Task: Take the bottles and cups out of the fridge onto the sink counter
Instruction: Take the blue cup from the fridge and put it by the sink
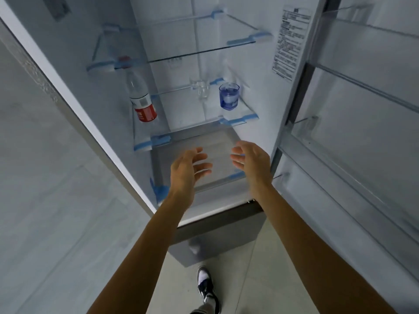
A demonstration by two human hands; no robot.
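The fridge stands open in front of me. On its middle glass shelf a clear water bottle with a red label stands at the left. A clear glass cup stands further back in the middle, and a blue glass cup stands at the right. Both of my hands reach toward the fridge below that shelf, palms facing each other. My left hand and my right hand have relaxed, slightly curved fingers and hold nothing. Neither touches any item.
An upper glass shelf sits above, and a lower drawer cover lies behind my hands. The open fridge door with its racks is at the right. A pale wall runs along the left. My shoe is on the tiled floor.
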